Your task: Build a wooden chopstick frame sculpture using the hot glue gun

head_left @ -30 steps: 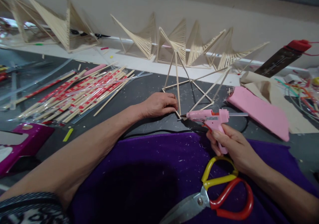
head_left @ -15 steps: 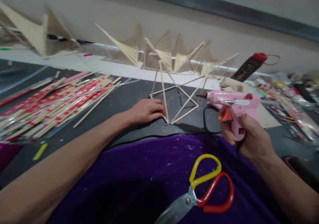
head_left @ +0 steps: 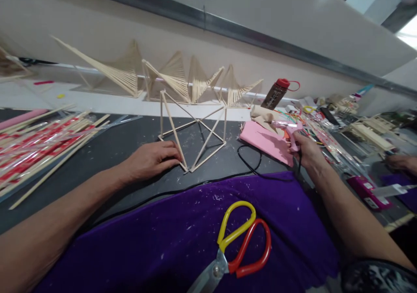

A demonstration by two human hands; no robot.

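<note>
A frame of thin wooden sticks (head_left: 174, 125), built of joined triangles, stands on the dark table. My left hand (head_left: 159, 157) rests low at its left side, fingers curled against a bottom stick; the fingertips are partly hidden behind an upright. Off to the right, my right hand (head_left: 308, 151) is wrapped round the handle of a pink hot glue gun (head_left: 285, 124), its nozzle pointing left above a pink sheet (head_left: 263, 140). Between my arms, scissors (head_left: 224, 258) with one yellow and one red handle lie on the purple cloth (head_left: 146, 241).
Bundles of red-banded sticks (head_left: 55, 141) lie left. Finished twisted stick models (head_left: 169, 78) line the wall. A red-capped bottle (head_left: 276, 94) stands at the back right. The black cord (head_left: 250, 167) crosses the table. At far right, another person's hand (head_left: 404, 161) shows near stick pieces.
The glue gun has moved right and back, away from the stick frame to above the pink sheet. My left hand stays at the frame. The view has swung right.
</note>
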